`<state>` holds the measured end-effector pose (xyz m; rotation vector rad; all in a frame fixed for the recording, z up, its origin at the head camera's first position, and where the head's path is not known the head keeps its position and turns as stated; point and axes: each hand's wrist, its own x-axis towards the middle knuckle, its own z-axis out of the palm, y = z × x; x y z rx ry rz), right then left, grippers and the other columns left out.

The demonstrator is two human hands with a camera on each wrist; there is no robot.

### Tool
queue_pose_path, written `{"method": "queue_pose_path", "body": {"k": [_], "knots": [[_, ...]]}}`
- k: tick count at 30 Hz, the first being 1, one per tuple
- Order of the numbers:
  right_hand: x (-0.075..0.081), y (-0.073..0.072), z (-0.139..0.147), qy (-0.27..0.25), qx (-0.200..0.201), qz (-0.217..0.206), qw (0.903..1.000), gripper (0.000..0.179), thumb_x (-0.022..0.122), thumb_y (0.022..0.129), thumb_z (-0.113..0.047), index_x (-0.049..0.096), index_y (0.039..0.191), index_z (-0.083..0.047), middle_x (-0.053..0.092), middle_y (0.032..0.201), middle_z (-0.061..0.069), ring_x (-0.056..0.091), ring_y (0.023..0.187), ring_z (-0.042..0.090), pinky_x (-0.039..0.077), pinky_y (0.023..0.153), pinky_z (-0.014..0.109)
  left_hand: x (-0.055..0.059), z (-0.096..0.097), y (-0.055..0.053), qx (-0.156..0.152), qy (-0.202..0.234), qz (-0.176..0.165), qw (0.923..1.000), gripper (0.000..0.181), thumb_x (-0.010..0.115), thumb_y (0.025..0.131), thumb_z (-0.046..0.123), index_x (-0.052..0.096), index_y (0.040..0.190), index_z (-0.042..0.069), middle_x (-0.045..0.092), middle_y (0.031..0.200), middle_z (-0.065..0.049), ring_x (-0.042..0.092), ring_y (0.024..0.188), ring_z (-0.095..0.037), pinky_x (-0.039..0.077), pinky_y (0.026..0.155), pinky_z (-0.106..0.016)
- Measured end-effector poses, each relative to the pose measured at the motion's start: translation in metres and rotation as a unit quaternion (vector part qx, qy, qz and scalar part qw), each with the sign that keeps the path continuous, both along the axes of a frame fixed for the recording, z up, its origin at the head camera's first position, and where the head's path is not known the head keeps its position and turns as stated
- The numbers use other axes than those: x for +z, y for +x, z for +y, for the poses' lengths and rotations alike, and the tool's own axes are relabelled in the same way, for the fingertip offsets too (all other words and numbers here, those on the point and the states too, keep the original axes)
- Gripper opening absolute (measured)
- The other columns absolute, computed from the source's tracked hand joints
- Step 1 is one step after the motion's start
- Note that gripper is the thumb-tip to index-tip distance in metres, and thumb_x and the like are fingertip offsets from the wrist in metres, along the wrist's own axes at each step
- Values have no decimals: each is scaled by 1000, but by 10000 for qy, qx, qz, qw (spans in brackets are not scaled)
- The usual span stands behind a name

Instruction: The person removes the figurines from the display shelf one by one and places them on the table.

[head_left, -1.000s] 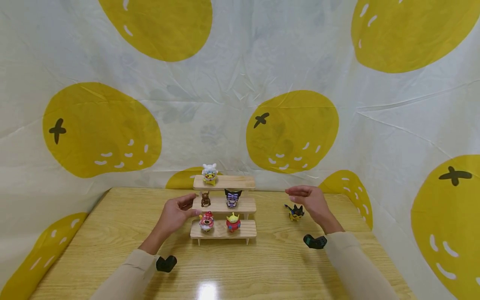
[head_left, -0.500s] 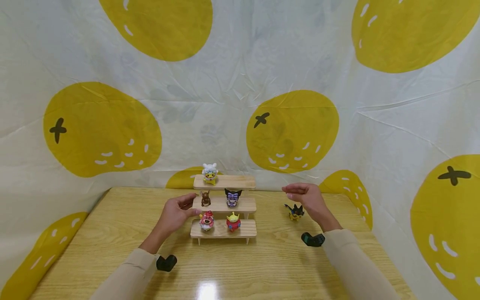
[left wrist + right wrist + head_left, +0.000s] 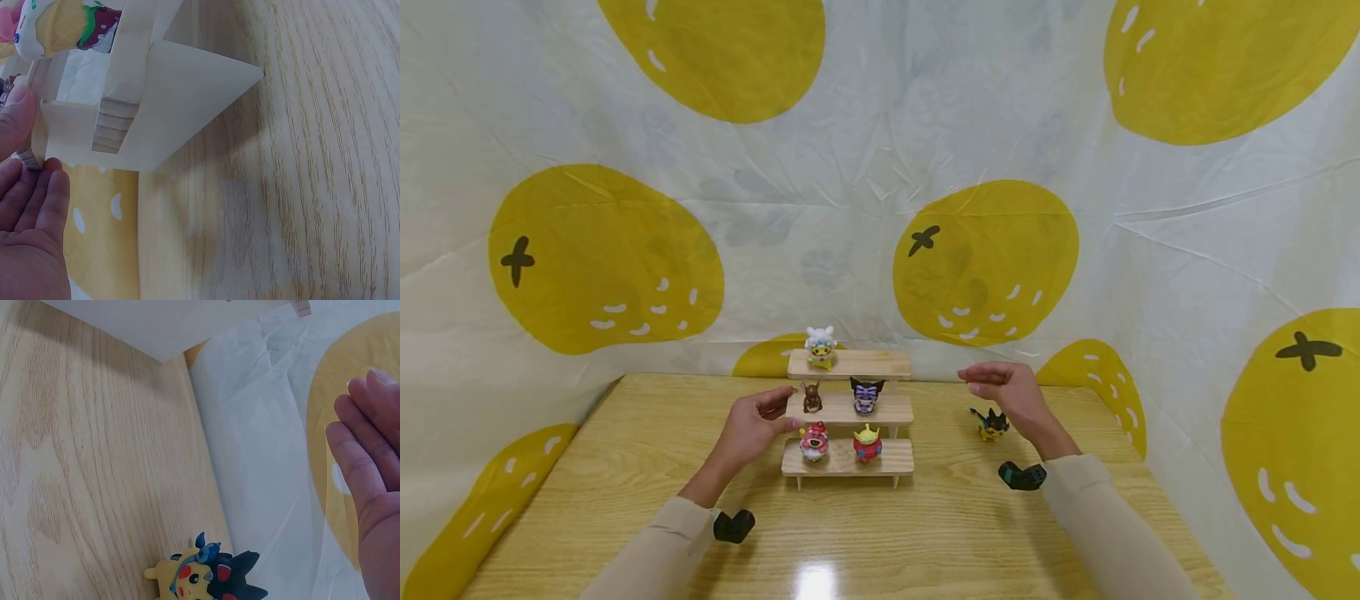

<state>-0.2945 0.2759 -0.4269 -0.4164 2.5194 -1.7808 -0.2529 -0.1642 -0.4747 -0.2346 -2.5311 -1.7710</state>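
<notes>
A three-tier wooden display stand (image 3: 887,408) stands on the table with small figurines on its shelves. My left hand (image 3: 752,429) holds the left end of its middle shelf; in the left wrist view, the thumb (image 3: 17,119) lies on one side of the shelf end and the fingers (image 3: 53,200) on the other. My right hand (image 3: 1011,400) is raised to the right of the stand, fingers extended and holding nothing. Below it, a yellow Pikachu figurine (image 3: 992,425) with a black-eared hood stands on the table.
A white-hooded yellow figurine (image 3: 821,348) is on the top shelf. Brown (image 3: 812,397) and purple-black figurines (image 3: 865,397) share the middle one. Pink bear (image 3: 814,443) and green alien figurines (image 3: 867,445) occupy the bottom. Behind the table (image 3: 962,533) hangs a fruit-print cloth (image 3: 820,275).
My right hand has drifted a little to the left and slightly up, toward the stand. The left hand, the stand and the figurines have stayed in place.
</notes>
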Motion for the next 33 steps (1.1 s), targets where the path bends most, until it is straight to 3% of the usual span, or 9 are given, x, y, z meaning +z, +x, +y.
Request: {"method": "queue_pose_path", "body": {"k": [8, 15, 23, 33], "knots": [[1, -1, -6, -13, -11, 0, 10000, 30, 67, 100, -5, 69, 129, 6, 69, 133, 26, 72, 111, 9, 59, 94, 17, -1, 1, -1, 22, -12, -8, 10000, 61, 80, 92, 12, 57, 147, -1, 58, 150, -23, 57, 140, -39, 55, 110, -39], [5, 0, -11, 82, -14, 9, 10000, 29, 69, 100, -6, 72, 127, 3, 70, 133, 24, 69, 123, 28, 59, 94, 17, -1, 1, -1, 40, -35, -7, 10000, 61, 81, 92, 12, 58, 147, -2, 58, 150, -24, 58, 139, -40, 55, 110, -40], [9, -1, -15, 55, 88, 34, 9999, 30, 70, 100, -9, 72, 127, 3, 71, 132, 23, 66, 126, 36, 59, 93, 16, 0, 1, -1, 50, -58, 8, 10000, 61, 81, 92, 13, 58, 146, -1, 59, 149, -24, 58, 138, -41, 55, 109, -40], [12, -2, -19, 25, 159, -10, 9999, 30, 70, 100, -8, 72, 127, 4, 69, 135, 26, 67, 125, 33, 58, 95, 16, -1, 1, 0, 50, -88, 7, 9999, 61, 80, 92, 14, 57, 147, -2, 59, 149, -24, 58, 139, -40, 56, 109, -38]]}}
